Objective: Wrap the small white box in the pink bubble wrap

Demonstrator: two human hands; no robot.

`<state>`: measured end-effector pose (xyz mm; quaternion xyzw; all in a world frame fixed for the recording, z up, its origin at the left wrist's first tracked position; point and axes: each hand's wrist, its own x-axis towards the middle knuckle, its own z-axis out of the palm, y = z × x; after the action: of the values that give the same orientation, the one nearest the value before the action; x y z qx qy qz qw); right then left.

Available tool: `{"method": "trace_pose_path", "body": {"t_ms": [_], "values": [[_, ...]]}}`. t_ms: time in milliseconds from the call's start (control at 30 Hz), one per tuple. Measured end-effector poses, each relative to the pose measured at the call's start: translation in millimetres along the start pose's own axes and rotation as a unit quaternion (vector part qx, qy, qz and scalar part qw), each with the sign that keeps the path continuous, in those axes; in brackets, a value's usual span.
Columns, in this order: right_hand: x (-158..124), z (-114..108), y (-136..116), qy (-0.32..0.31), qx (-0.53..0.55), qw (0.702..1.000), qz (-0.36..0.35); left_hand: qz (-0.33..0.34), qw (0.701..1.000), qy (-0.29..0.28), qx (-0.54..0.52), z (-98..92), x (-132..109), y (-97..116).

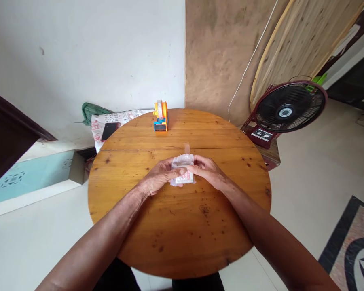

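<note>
A small packet in clear bubble wrap [183, 160] is between my two hands, over the middle of the round wooden table [182, 230]. Whitish with some red print, its contents show through the plastic, but I cannot make out what they are. My left hand [160, 174] grips the packet's left side, thumb lying across the front. My right hand [210, 171] closes on the right side, its thumb pressed near the upper front. A short strip of tape [187, 148] shows just beyond the packet's far edge.
An orange and blue tape dispenser [160, 116] stands at the table's far edge. Past the right edge is a dark red fan [286, 109]. A printed white sack [98, 123] and a dark flat object [109, 131] lie at the far left, beside the white wall.
</note>
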<state>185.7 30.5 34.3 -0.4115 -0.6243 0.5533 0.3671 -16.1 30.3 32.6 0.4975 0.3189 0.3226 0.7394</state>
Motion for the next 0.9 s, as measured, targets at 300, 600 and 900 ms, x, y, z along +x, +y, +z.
{"method": "trace_pose_path", "body": {"t_ms": [300,600,900], "values": [[-6,-4,-10,0.122,-0.018,0.991,-0.058,-0.009,1.000,-0.029,-0.004,12.7,-3,-5],[-10,-1,-18,0.142,-0.127,0.971,-0.142,0.012,0.999,0.010,0.046,18.5,-11,-5],[-18,22,-19,0.138,-0.236,0.934,-0.232,0.039,0.995,0.066,0.057,12.4,-12,4]]}}
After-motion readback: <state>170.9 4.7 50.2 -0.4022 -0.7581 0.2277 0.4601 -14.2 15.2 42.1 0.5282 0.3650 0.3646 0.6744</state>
